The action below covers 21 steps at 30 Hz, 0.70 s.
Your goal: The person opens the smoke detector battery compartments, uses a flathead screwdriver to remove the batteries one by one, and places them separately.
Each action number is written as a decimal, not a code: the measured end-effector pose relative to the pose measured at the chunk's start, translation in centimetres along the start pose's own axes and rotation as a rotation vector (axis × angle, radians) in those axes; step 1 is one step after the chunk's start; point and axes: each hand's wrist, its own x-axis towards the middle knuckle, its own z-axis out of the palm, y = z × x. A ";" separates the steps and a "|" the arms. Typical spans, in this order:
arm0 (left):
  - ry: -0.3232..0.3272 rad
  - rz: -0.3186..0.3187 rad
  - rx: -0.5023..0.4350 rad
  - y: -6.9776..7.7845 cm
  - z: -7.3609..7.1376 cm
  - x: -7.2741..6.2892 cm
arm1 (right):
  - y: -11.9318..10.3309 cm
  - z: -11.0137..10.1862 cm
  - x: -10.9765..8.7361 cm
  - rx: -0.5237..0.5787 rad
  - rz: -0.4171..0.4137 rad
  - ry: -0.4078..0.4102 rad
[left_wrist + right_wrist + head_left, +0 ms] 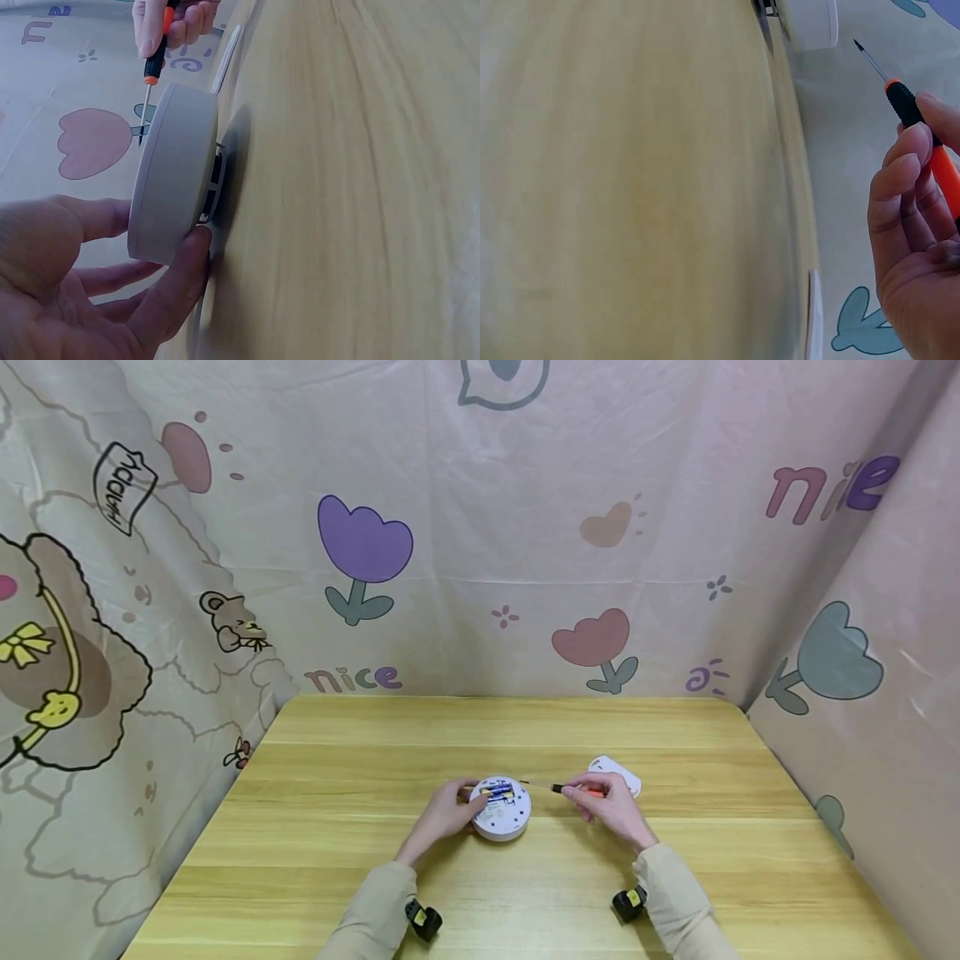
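A round white smoke alarm lies face-down close over the table, its back showing two blue batteries in an uncovered slot. My left hand grips its left side, thumb over the back and fingers at the rim. Dark vent openings show on its table-facing side in the left wrist view. My right hand pinches a screwdriver with a black and orange handle. Its thin shaft points left, the tip just above the alarm's back near the right rim, apart from it in the right wrist view.
A flat white cover plate lies on the wooden table behind my right hand, partly hidden by it. Printed fabric hangs behind the table and along both sides. Black camera mounts sit at both wrists.
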 end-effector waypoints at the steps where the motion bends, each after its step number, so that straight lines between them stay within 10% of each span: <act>1: 0.003 -0.002 0.007 0.0 0.0 0.0 | 0.0 0.0 0.0 -0.010 0.003 -0.007; 21: 0.013 0.041 0.036 0.2 -0.2 0.2 | -3.0 -0.8 1.3 -0.244 -0.032 -0.134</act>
